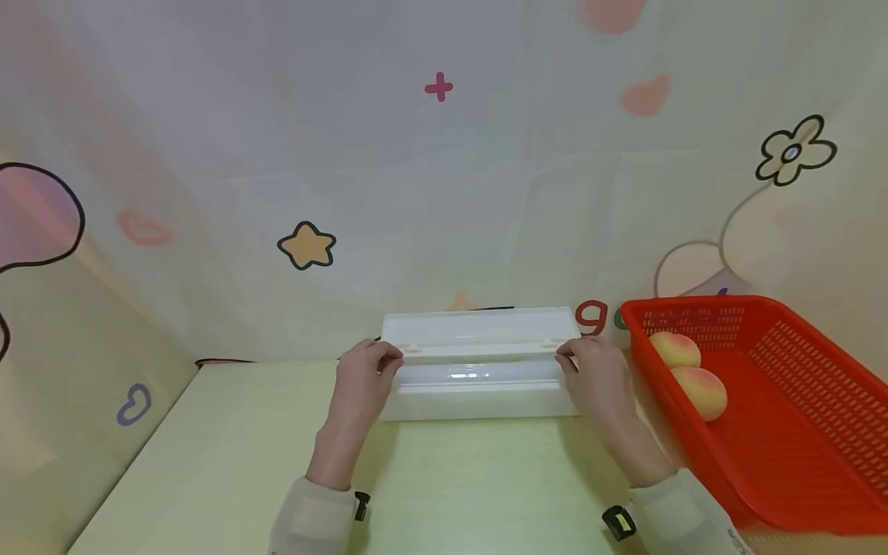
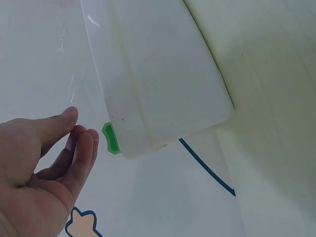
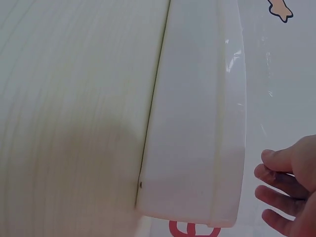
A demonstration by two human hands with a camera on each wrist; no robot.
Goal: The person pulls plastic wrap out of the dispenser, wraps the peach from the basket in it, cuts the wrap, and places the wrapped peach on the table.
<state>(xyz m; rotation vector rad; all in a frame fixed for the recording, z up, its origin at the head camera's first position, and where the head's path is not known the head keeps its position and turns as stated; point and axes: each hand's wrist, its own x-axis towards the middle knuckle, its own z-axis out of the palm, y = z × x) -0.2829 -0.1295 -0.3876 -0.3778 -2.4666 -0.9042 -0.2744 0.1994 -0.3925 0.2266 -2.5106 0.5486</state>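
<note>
A long white cling film dispenser (image 1: 479, 405) lies on the table with its lid (image 1: 479, 324) raised at the back. My left hand (image 1: 361, 379) is at its left end, thumb and fingertips pinching the edge of the clear cling film (image 2: 61, 37). At the right end, my right hand (image 1: 600, 379) pinches the film's other side between thumb and forefinger. Glints and fine creases show the film stretched between both hands, above the dispenser's front wall. A small green piece (image 2: 111, 138) sticks out at the dispenser's left end in the left wrist view.
To the right stands a red plastic basket (image 1: 798, 439), close by my right forearm. Two peaches (image 1: 699, 391) lie against its left wall. Behind the pale wooden table (image 1: 229, 455) hangs a patterned cloth (image 1: 444, 193) with a star, hearts and a flower.
</note>
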